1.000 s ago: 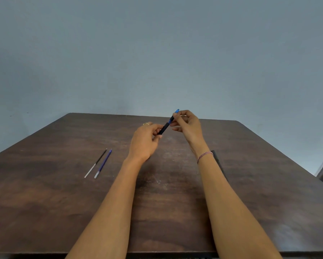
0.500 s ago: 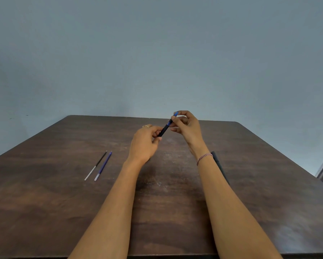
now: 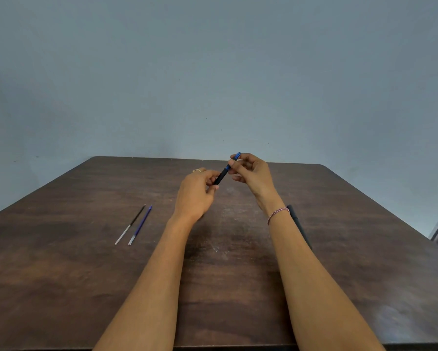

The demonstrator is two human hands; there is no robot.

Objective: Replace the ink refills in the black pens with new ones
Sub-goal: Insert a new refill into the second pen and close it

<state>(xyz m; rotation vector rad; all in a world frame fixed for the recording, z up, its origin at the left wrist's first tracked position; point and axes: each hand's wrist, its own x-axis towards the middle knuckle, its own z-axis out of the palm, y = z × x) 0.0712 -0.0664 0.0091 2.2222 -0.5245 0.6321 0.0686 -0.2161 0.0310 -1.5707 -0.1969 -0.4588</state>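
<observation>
Where fingers [image 3: 234,166] meet: pen [image 3: 222,174]

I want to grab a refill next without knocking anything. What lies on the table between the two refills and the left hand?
Nothing: in the head view the table is bare wood between the refills and the left hand.

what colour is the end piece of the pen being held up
Blue: the pen has a black barrel and a blue end piece at the right hand, seen in the head view.
</observation>
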